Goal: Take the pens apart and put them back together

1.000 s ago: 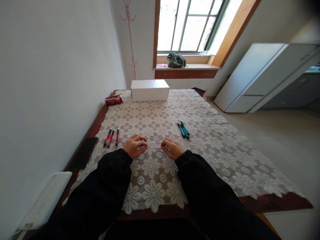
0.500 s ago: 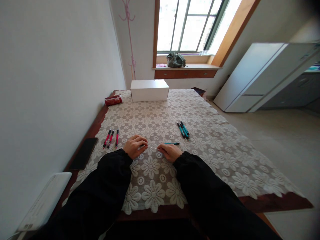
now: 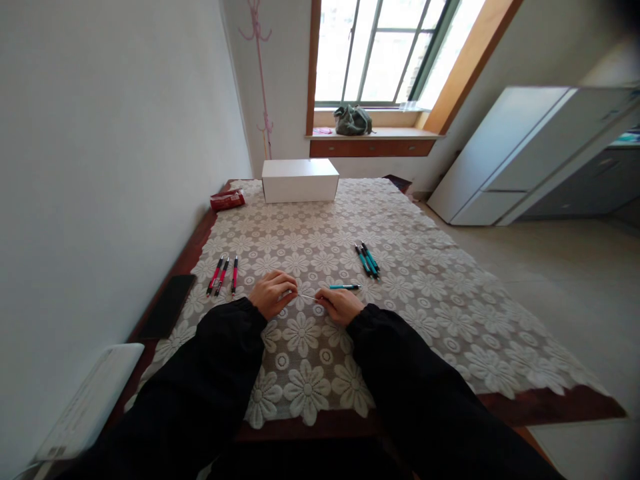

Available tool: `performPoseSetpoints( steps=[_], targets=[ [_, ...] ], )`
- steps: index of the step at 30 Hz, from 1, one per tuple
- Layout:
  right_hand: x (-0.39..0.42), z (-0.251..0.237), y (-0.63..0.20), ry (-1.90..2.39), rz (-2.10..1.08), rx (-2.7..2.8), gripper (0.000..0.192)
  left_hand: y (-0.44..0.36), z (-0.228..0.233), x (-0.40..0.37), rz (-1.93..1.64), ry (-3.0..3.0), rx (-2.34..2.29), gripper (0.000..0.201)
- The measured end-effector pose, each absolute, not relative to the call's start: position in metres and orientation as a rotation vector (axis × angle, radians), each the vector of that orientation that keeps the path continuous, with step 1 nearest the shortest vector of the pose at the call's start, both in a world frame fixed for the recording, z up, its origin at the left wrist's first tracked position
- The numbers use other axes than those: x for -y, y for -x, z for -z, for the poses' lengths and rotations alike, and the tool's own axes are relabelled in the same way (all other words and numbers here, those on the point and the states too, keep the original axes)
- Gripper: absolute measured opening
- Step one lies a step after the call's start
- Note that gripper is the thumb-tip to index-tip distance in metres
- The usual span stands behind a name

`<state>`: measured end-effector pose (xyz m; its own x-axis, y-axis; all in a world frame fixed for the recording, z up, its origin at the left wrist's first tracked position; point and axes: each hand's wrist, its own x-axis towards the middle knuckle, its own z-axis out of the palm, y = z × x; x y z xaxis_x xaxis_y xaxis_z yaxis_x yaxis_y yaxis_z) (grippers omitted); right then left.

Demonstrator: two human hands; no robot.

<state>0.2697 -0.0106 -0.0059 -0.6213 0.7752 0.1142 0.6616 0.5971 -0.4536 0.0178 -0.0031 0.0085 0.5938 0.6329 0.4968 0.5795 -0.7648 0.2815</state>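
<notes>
A slim teal pen with a black end (image 3: 345,287), out of sight a second ago, now lies exposed just right of the frame's centre, below mid-height, beyond the fingers of the bare right hand in a black sleeve (image 3: 343,307). That hand has shifted slightly toward the bottom of the frame and to the left. The bare left hand (image 3: 273,294) has edged a little rightward. Between their fingertips, the thin whitish strand (image 3: 307,297), level earlier, now slopes down to the right, its visible stretch shorter

Pens (image 3: 235,277) either side, perhaps string (image 3: 307,297) between hands (image 3: 343,306)
</notes>
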Motion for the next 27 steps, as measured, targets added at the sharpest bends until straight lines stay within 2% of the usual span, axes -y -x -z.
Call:
performPoseSetpoints(
  steps=[18, 27],
  targets=[
    [0.010, 0.004, -0.271, 1.264, -0.486, 2.559, 0.016, -0.015, -0.005, 0.001, -0.935, -2.683, -1.106, 0.014],
    [0.011, -0.001, -0.272, 1.340, -0.446, 2.535, 0.018, -0.009, -0.011, 0.003, -0.989, -2.613, -1.303, 0.021]
  ],
)
